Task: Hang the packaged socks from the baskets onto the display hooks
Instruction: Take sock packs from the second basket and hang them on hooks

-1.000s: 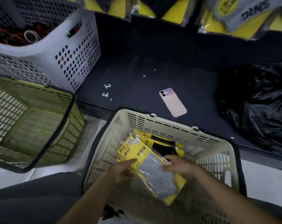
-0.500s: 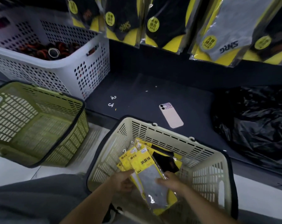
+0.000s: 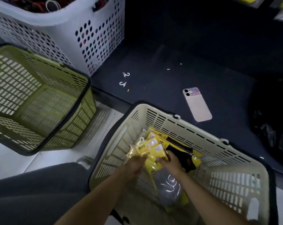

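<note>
A bundle of sock packs (image 3: pixel 151 151) is held low inside the cream basket (image 3: pixel 194 127), toward its left half and close to the far wall. Yellow header cards with small white hangers and clear, glossy film sleeves are seen; a grey sock shows through the film of the top pack, and a black sock (image 3: pixel 184 156) lies in a pack beneath. The bundle's left edge is gripped by the left hand (image 3: pixel 132 166), fingers curled round it. The top pack's right edge is held by the right hand (image 3: pixel 171 163), fingers bent over the card; the thumb is hidden.

The basket's right half is left bare, down to slotted floor and walls. Just left, across a strip of pale floor, a green basket (image 3: pixel 40 101) is tilted. Beyond the cream rim, a phone (image 3: pixel 197 104) and 2 loose white hooks (image 3: pixel 124 79) lie well apart on a dark shelf (image 3: pixel 170 54). A white perforated basket (image 3: pixel 92 39) stands at the shelf's left, a black plastic bag (image 3: pixel 273 120) at its right.
</note>
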Demonstrator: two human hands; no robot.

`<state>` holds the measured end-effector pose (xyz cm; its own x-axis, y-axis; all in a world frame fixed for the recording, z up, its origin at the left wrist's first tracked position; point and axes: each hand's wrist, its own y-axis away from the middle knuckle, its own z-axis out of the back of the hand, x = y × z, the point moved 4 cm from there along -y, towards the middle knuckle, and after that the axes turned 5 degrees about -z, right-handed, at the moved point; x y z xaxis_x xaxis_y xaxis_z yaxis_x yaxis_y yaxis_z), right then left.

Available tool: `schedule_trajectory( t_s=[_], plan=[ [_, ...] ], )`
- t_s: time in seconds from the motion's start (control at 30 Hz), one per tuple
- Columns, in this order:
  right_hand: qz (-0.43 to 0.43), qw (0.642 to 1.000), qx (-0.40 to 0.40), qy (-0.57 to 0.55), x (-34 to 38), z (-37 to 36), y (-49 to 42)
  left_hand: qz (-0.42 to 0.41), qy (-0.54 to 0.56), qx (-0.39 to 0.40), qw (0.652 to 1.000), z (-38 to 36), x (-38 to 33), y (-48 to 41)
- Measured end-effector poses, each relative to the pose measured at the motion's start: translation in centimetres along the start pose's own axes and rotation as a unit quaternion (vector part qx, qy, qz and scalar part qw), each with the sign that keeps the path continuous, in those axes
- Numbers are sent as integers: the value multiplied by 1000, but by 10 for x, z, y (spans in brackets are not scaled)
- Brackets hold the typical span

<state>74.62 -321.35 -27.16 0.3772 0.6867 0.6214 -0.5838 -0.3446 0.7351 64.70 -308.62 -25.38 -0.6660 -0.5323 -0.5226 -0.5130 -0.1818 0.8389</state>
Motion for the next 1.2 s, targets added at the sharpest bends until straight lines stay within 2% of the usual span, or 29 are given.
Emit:
schedule_trajectory(
  t_s=[0.07,0.17,0.3,0.43,0.57,0.7,0.8,0.87,0.93,1.0,1.1,1.2],
  plan=[
    [-13,1000,17,-9,0,4,1,-12,-25,-23,999,2,2,-2],
    [-15,999,38,-7,-2,3,0,-1,29,-70,997,13,9,-5],
    [-6,1000,5,-26,-3,-7,-4,13,133,-39,990,19,6,-5],
    [-21,999,-32,-16,-7,-12,-6,0,177,-33,984,15,3,-3],
    [-18,998,-5,52,3,-14,-14,22,238,-40,970,23,5,-3],
    [50,995,-29,85,21,-13,-11,51,159,-46,985,32,10,-1],
    [100,991,-70,50,27,-3,0,53,79,-29,995,25,-3,6],
    [114,991,-67,29,30,6,7,42,19,-15,999,15,-14,14],
    [108,994,-9,-15,35,10,13,-4,15,-37,999,6,-26,22],
    [95,992,52,-67,42,10,20,-103,49,-72,991,4,-40,33],
    [74,986,79,-125,52,10,24,-253,-52,-130,957,21,-76,63],
    [84,989,72,-103,54,3,18,-323,-173,-152,918,44,-111,93]
  ],
)
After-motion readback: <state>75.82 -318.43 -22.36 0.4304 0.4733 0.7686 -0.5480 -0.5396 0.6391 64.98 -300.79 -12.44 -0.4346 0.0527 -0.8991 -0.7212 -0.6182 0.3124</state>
